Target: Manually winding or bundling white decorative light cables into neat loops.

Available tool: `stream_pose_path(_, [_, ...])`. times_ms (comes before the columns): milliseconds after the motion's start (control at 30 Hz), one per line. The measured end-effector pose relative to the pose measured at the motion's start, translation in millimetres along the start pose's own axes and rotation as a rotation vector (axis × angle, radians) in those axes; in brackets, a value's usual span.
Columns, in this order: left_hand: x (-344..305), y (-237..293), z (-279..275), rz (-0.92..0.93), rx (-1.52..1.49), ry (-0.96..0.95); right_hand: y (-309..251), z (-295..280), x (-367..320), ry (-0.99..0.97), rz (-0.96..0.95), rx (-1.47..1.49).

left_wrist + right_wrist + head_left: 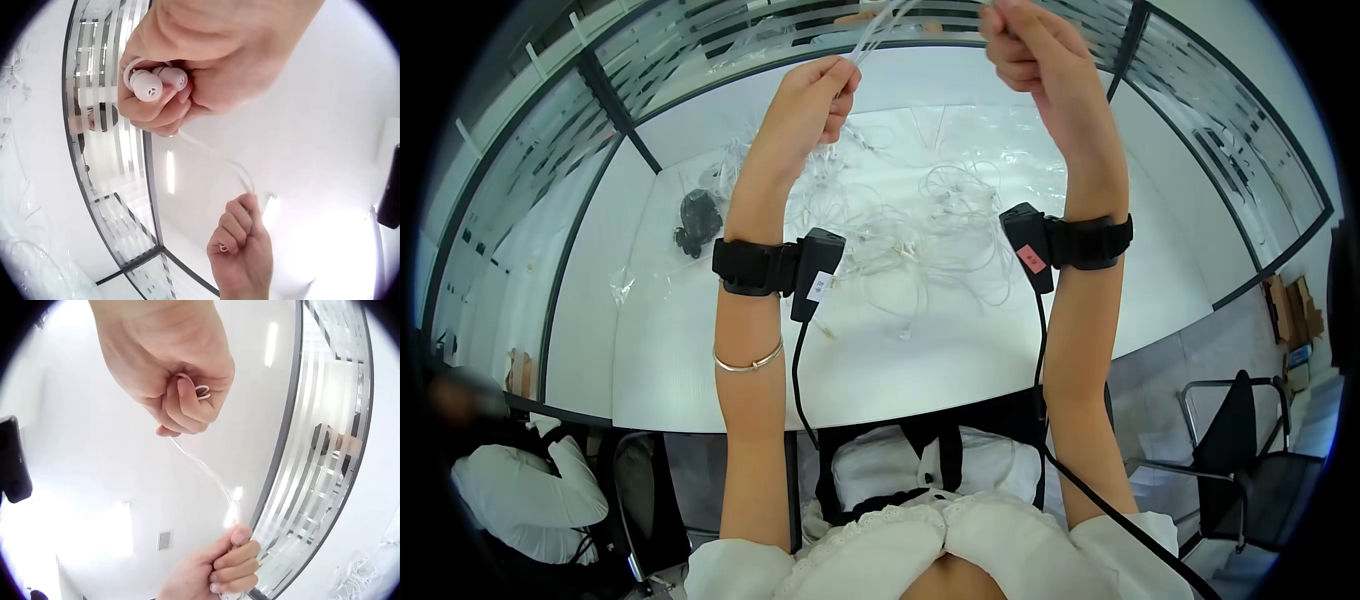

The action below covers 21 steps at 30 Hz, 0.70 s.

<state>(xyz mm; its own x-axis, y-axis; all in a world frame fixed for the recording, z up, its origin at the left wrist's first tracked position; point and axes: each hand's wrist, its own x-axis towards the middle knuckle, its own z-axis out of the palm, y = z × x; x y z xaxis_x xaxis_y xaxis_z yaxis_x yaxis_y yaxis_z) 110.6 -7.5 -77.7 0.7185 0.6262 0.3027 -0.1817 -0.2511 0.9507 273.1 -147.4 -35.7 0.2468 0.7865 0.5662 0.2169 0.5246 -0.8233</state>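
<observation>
Both hands are raised above the far side of the table, with the thin white cable of wired earphones [147, 86] stretched between them. My left hand [805, 110] grips the earphones; two white earbuds with soft tips poke out from its curled fingers in the left wrist view. Held higher, my right hand [1050, 75] pinches the other stretch of the cable [206, 469]. A small white loop of it shows within the right palm in the right wrist view. What else of the cable lies inside each fist is hidden by the fingers.
A tangle of white cables [945, 255] and clear plastic bags spreads over the white table [700, 365]. At its left lies a black object in clear wrap [699, 222]. Low partitions with striped glass [800, 40] surround it. A chair [1235, 450] stands right; another person [525, 490] sits left.
</observation>
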Motion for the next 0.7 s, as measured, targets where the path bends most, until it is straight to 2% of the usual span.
stream_pose_path(67, [3, -3, -2, 0.009, -0.032, 0.016, 9, 14, 4, -0.111, -0.058, -0.091])
stream_pose_path(167, [1, 0, 3, 0.02, -0.065, 0.069, 21, 23, 2, -0.119, -0.172, -0.238])
stream_pose_path(233, [-3, 4, 10, 0.059, -0.056, 0.131, 27, 36, 3, -0.267, -0.288, -0.293])
stream_pose_path(300, [-9, 6, 20, 0.128, -0.022, 0.203, 38, 45, 3, -0.276, -0.24, -0.34])
stream_pose_path(333, [-13, 12, 25, 0.097, -0.007, 0.212, 39, 48, 3, -0.282, -0.22, -0.365])
stream_pose_path(433, [-8, 9, 12, 0.051, -0.037, 0.034, 27, 42, 0, -0.349, -0.11, -0.345])
stream_pose_path(567, [-2, 3, 2, 0.013, -0.215, -0.19, 30, 29, 4, -0.363, -0.077, -0.327])
stream_pose_path(700, [-3, 3, 2, -0.052, -0.193, -0.271, 37, 22, 8, -0.275, -0.021, -0.356])
